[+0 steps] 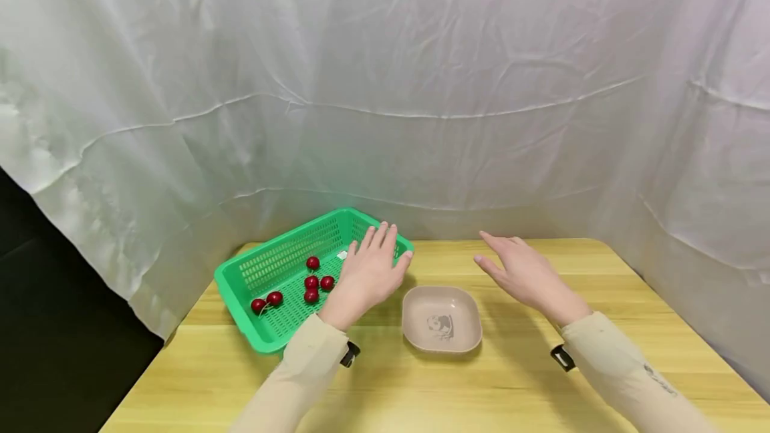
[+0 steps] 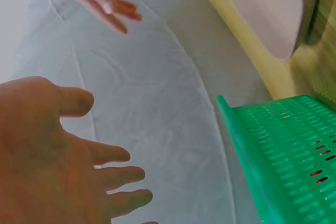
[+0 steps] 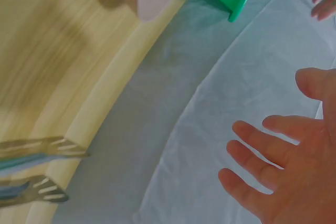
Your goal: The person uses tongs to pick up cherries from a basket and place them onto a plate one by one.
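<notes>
My left hand (image 1: 369, 274) hovers with spread fingers over the right end of a green plastic basket (image 1: 257, 331). It holds nothing, and in the left wrist view its palm (image 2: 37, 150) is apart from the basket. Several dark red cherries (image 1: 311, 282) lie on the basket floor, some with stems; the hand may hide others. My right hand (image 1: 526, 276) is in the air to the right of a beige square bowl (image 1: 442, 293), fingers extended and nothing in its grasp. A grey panda print marks the bowl's inside, which holds nothing.
Two slotted metal utensil ends (image 3: 44, 187), one with a teal strip, lie near the wooden table's (image 1: 511, 386) edge in the right wrist view; their kind is unclear. A pale cloth curtain (image 1: 445, 159) hangs behind the table and along its sides.
</notes>
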A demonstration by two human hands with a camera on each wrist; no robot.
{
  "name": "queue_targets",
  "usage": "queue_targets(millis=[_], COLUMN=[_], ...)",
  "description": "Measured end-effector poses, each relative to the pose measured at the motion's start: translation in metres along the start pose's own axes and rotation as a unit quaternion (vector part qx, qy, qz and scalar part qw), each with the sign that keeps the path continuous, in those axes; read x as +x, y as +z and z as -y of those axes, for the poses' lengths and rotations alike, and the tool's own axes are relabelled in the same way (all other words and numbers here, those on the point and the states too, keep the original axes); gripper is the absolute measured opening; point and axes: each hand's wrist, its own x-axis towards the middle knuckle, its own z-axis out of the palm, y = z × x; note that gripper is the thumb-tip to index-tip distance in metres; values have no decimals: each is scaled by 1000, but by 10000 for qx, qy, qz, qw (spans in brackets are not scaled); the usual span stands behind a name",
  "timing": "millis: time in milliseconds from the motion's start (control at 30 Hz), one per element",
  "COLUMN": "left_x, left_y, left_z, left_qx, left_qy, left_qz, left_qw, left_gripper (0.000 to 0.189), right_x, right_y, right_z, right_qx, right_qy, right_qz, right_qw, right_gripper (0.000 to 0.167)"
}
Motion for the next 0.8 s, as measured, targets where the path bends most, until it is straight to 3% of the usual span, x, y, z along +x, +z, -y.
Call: queue_targets(millis=[367,800], left_x=[-29,-59], left_y=[-20,-33], left_z=[1,39], left_qx=[118,-62], left_qy=[341,211], left_qz=[-448,-862], left_qw=[9983,9960], left_gripper=[59,51], right_x=[-31,-60], right_y=[-4,7], right_z=[-39,-85], right_qx=[-166,-485], right_qy=[327,687], right_qz=[202,800], right_qw=[9991,9932], right_gripper=[63,71])
